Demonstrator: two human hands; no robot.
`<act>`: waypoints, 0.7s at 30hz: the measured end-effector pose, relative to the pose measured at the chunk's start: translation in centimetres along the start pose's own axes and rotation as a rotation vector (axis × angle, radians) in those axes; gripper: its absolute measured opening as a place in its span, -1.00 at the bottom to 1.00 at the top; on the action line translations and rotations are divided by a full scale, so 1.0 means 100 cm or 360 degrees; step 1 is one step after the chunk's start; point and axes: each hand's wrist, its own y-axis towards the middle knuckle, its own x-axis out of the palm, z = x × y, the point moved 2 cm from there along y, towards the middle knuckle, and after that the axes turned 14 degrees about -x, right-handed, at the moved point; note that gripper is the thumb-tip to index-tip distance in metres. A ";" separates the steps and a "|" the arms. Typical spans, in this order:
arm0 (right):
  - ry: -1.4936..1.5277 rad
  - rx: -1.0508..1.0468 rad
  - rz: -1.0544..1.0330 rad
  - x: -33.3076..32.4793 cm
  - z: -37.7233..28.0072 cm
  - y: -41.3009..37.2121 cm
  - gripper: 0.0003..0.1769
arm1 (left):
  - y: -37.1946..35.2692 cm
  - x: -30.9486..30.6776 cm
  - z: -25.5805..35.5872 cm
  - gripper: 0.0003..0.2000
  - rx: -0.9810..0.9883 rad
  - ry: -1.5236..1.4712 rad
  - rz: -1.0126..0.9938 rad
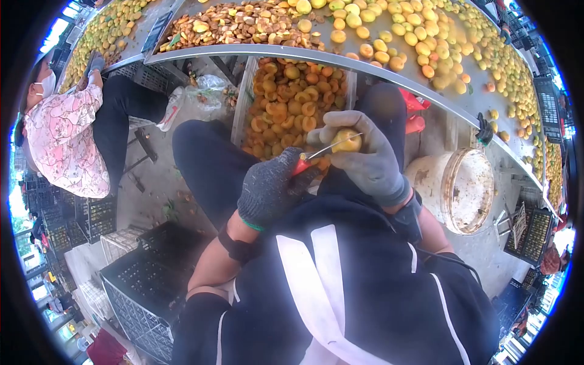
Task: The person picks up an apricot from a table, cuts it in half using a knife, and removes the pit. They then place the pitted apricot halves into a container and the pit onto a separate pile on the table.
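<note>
My left hand, in a dark knit glove with a green cuff, is wrapped round the red handle of a knife. The thin blade points up and right, across a yellow-orange apricot. That apricot is pinched in the fingers of my right hand, which wears a grey glove. Just beyond both hands, between my knees, a pale crate holds many halved apricots.
A metal-edged table curves ahead, bearing a heap of brown pits and many whole apricots. A dirty white bucket lies at right. Black crates stand at lower left. A person sits at left.
</note>
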 end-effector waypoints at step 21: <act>-0.0203 -0.0363 0.0040 0.026 0.007 0.000 -0.38 | 0.007 0.026 -0.012 -0.78 -0.0098 -0.0036 0.0053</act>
